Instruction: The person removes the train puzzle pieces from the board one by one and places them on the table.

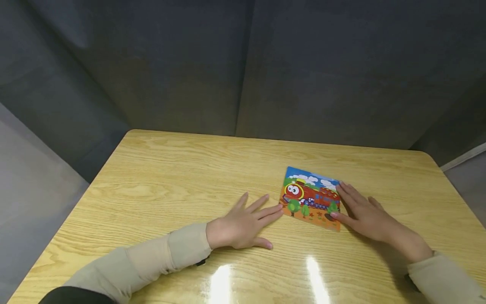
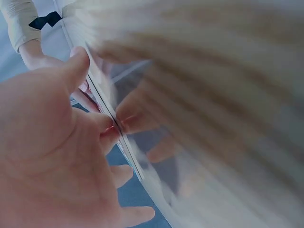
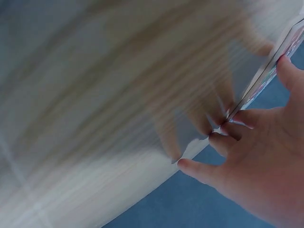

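Observation:
A thin rectangular picture board (image 1: 311,198) lies flat on the wooden table, printed with a red cartoon train, trees and clouds. My left hand (image 1: 247,226) rests on the table with its fingers spread, and its fingertips touch the board's left edge. On the other side my right hand (image 1: 366,215) touches the right edge with thumb and fingertips, its fingers fairly straight. In the right wrist view the board (image 3: 266,78) shows edge-on beside the right hand (image 3: 266,147). The left wrist view shows the palm of the left hand (image 2: 61,147) near the board's thin edge.
The glossy wood-grain table (image 1: 171,173) reflects two bright light patches in front of the hands. Behind it hangs a dark grey curtain (image 1: 243,71). Grey fabric (image 1: 34,190) also stands beyond the table's left edge.

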Motion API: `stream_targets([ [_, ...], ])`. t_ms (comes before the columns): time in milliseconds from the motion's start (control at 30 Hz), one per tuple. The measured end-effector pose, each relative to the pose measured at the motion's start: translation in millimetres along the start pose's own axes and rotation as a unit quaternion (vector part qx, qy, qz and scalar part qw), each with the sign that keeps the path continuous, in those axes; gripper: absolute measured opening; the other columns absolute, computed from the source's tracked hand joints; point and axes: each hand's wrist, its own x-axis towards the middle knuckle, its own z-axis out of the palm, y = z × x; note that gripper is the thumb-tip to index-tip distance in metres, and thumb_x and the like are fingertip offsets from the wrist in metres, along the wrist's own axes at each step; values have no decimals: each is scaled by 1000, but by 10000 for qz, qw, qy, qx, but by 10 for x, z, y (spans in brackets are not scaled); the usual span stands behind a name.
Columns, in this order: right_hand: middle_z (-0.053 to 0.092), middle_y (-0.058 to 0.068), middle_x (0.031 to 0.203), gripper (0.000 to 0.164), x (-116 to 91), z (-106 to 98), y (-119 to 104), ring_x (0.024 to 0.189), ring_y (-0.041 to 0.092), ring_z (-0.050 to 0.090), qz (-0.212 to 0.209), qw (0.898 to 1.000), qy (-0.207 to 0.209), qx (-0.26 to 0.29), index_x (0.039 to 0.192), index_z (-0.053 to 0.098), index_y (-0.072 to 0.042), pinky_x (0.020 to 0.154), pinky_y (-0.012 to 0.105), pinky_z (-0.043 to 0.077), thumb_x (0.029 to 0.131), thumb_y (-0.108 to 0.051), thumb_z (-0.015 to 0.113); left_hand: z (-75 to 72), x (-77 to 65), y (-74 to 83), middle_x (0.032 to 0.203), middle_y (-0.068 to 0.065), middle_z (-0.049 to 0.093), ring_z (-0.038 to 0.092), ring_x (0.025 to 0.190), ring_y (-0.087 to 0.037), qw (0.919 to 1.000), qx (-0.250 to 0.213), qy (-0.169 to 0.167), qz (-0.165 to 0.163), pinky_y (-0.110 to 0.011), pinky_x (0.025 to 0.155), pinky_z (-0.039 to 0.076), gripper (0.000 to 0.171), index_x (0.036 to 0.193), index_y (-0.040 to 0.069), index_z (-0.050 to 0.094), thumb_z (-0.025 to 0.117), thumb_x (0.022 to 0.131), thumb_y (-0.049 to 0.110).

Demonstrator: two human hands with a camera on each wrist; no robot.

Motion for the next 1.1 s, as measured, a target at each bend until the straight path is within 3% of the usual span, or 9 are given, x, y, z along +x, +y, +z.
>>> stream_targets([
  [567,11,19,162,83,47,123,-363,143,45,21,-367,9992,152,-104,156,19,-2,103,74,13,98,-49,54,118,-447,-9,164,9,4,0,150,-26,9994,-285,114,-161,-61,114,7,82,159,22,11,40,95,63],
  [1100,18,20,160,82,85,226,-587,145,39,21,-758,9957,414,-348,155,22,-1,103,72,17,97,-50,54,197,-769,41,163,6,12,9,149,-26,9984,137,487,-267,-61,113,14,83,159,18,17,42,94,64],
])
